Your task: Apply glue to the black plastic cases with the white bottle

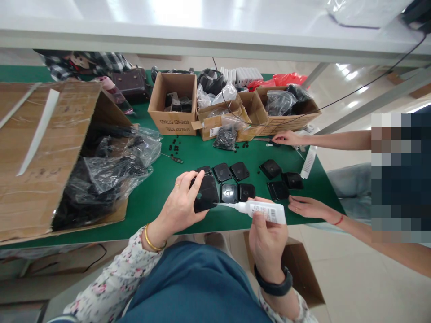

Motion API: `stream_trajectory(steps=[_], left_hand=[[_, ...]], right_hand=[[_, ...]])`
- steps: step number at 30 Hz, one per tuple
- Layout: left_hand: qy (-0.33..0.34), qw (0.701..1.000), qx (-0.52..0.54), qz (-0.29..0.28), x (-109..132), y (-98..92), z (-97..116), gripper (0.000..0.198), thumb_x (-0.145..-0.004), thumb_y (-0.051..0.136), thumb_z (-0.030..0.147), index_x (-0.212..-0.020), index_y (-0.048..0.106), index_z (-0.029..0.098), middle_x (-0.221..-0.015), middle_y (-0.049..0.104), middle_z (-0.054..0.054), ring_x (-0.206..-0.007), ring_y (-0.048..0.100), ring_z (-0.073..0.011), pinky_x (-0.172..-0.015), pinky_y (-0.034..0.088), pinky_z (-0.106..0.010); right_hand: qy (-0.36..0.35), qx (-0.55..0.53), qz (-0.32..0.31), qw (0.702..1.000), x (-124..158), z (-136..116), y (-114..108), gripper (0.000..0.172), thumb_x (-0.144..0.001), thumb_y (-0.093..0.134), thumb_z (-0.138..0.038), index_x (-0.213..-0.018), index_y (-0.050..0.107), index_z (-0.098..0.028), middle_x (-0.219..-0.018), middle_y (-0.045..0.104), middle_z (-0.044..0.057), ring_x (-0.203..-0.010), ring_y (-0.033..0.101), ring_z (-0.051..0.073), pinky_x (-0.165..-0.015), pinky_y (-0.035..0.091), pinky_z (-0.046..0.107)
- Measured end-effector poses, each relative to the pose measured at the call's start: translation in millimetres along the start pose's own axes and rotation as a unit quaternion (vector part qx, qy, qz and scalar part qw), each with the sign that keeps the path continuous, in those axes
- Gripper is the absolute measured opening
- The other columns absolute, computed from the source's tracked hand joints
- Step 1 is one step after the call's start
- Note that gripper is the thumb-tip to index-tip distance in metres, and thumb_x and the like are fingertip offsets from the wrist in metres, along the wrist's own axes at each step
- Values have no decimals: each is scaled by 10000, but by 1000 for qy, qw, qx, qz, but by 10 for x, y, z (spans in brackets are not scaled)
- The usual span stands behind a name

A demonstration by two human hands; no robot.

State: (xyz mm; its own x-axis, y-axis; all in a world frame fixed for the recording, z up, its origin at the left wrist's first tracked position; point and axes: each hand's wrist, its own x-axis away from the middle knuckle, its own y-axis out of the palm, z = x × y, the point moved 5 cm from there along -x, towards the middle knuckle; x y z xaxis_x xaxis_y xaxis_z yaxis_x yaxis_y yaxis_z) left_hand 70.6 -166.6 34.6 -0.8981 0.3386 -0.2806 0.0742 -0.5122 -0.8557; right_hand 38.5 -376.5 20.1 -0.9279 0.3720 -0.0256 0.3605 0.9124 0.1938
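Observation:
My left hand (182, 197) grips a square black plastic housing (206, 193) just above the table's front edge. In my right hand (267, 237) is a white glue bottle (266, 211), lying almost level, with its thin nozzle pointing left. The nozzle tip meets the lower right edge of the housing, though I cannot tell if any glue is coming out. Behind the held piece, several similar black housings (229, 194) lie on the green table (188, 148). One of them is partly covered by my left hand.
At right a co-worker's hands (308, 207) reach over the table near more black housings (271, 168). Cardboard boxes (172, 123) line the back. A large carton (43, 157) with bagged black parts stands left. Small black pieces (174, 146) and a screwdriver (177, 159) lie mid-table. A shelf (168, 38) overhangs.

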Motion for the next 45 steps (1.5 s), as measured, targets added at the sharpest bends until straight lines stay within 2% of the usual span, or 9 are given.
stream_trajectory(steps=[9,15,23,27,32,36,38,41,45], left_hand=[[0,1000,1,11,14,-26,-15,861,-761,646,248,-1474,181,117,-1318,382,-187,-1252,372,-348,-1063,365,-514],[2,1000,-4,24,26,-67,-17,841,-776,640,255,-1472,187,123,-1307,388,-189,-1247,378,-349,-1057,368,-519],[6,999,-20,28,18,-87,-2,802,-797,625,261,-1462,205,104,-1296,397,-193,-1246,374,-341,-1065,361,-508],[8,999,-21,23,25,-71,-4,800,-805,618,269,-1466,195,110,-1294,401,-193,-1246,374,-345,-1068,358,-516],[-5,999,-22,29,23,-69,-4,815,-804,617,276,-1474,178,126,-1296,400,-192,-1245,375,-350,-1058,363,-523],[-42,998,-18,35,40,-64,-19,837,-774,647,300,-1464,210,117,-1294,403,-190,-1231,383,-352,-1055,364,-525],[-75,997,-5,30,63,-46,-46,865,-740,676,311,-1456,234,112,-1299,401,-185,-1224,388,-349,-1051,373,-516],[-127,991,30,10,104,9,-99,916,-676,724,331,-1440,274,103,-1308,398,-175,-1216,393,-339,-1048,384,-492],[-158,984,82,-21,126,81,-132,961,-640,745,348,-1443,274,111,-1326,388,-166,-1224,391,-331,-1053,378,-492]], right_hand=[[-98,83,-67,989,20,-238,181,205,-822,683,-250,-1014,639,-193,-988,625,68,-867,619,205,-737,494,325],[-200,164,-126,958,53,-453,314,237,-826,665,-196,-1061,628,-203,-977,645,69,-901,593,219,-784,471,363],[-262,245,-168,918,127,-583,398,218,-853,655,-228,-1065,611,-202,-966,651,81,-887,599,240,-778,502,418],[-292,259,-195,900,194,-639,453,291,-844,665,-209,-1126,594,-201,-977,653,87,-901,607,243,-780,530,434],[-370,303,-247,843,343,-697,578,411,-804,680,-96,-1194,559,-139,-1003,660,129,-926,622,238,-771,572,419],[-460,334,-259,781,470,-685,629,370,-812,683,-123,-1167,585,-88,-975,692,150,-936,646,240,-787,605,401],[-484,340,-260,763,504,-671,634,353,-804,697,-125,-1141,601,-85,-957,704,143,-937,653,235,-790,613,380],[-501,335,-248,759,509,-683,627,338,-786,714,-107,-1107,612,-85,-927,709,132,-941,657,230,-794,616,363],[-483,319,-231,783,473,-687,585,391,-796,710,-110,-1165,580,-98,-917,702,119,-951,653,232,-773,619,374]])
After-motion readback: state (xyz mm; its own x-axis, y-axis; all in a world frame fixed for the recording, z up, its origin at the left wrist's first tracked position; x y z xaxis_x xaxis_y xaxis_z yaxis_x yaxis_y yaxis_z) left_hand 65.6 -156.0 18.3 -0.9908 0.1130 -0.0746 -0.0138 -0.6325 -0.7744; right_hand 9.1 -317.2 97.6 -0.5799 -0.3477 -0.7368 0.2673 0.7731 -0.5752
